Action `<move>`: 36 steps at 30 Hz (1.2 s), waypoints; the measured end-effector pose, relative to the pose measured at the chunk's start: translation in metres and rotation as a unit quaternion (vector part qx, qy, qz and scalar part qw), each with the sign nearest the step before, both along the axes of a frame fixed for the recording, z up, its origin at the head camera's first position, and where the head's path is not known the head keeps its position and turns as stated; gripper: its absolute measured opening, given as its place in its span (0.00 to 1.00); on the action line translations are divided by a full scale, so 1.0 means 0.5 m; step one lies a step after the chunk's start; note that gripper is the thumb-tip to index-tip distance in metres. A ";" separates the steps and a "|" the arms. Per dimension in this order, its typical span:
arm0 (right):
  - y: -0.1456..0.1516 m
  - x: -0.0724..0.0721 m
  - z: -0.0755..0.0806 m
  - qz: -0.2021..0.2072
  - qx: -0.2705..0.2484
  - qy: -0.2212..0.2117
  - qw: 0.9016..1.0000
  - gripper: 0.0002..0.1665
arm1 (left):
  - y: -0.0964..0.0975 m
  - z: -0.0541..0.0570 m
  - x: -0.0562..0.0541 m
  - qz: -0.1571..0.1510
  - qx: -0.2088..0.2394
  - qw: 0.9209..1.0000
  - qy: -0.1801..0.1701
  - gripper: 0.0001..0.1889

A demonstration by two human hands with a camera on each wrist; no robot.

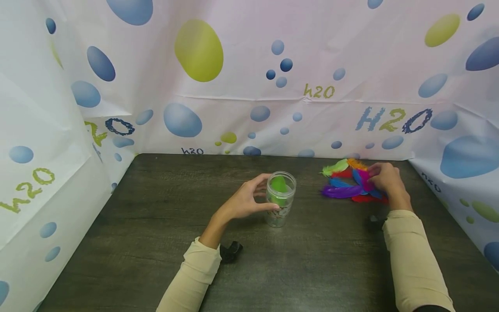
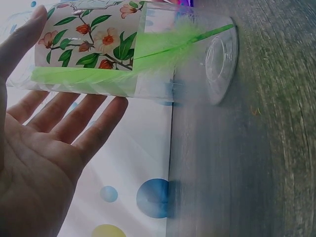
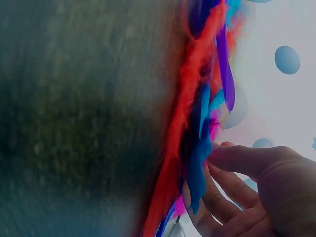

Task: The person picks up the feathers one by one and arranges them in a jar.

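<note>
A clear plastic tumbler [image 1: 281,212] with a flowered label stands upright near the middle of the dark table, its top uncovered. Inside it is a bright green feather [image 2: 168,47]. My left hand [image 1: 249,199] holds the tumbler from the left, thumb in front and fingers behind. Toward the back right lies a loose heap of feathers, among them a purple feather [image 1: 343,191], a light green feather [image 1: 335,167] and a red feather [image 3: 182,103]. My right hand [image 1: 386,178] pinches at the heap's right side, fingertips by a magenta feather [image 1: 363,177] and a blue feather [image 3: 198,168].
The dark wood-grain table [image 1: 156,242] ends at a white backdrop [image 1: 241,52] printed with blue and green spots, which also rises along both sides. Black wrist camera mounts hang beneath both forearms, the left mount [image 1: 231,252] close over the table.
</note>
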State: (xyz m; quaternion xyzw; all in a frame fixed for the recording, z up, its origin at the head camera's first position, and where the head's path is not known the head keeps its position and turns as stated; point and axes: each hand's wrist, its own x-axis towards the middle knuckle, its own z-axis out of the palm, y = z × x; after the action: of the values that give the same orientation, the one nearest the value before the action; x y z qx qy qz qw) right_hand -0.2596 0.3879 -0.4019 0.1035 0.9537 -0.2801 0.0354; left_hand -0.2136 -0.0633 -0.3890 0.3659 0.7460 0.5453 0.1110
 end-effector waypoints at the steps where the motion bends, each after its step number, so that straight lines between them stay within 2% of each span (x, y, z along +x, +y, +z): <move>1: 0.001 0.000 -0.001 0.002 -0.001 0.003 1.000 0.18 | 0.000 0.000 0.000 0.000 0.000 1.000 0.000 0.39; 7: 0.001 0.000 -0.001 0.002 -0.004 0.003 1.000 0.18 | -0.001 0.001 0.001 -0.003 0.000 1.000 0.002 0.39; 21: 0.001 0.000 0.009 -0.028 -0.004 -0.036 0.999 0.20 | 0.000 0.003 0.001 -0.007 0.002 1.000 0.000 0.39; 36: 0.002 0.008 0.012 -0.015 -0.010 -0.004 1.000 0.18 | -0.001 0.004 0.002 -0.005 -0.002 1.000 0.002 0.39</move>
State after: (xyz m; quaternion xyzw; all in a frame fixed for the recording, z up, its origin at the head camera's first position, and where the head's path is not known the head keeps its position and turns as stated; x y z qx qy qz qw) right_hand -0.2558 0.3888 -0.3959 0.1182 0.9490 -0.2899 0.0361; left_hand -0.2127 -0.0636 -0.3867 0.3701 0.7454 0.5428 0.1130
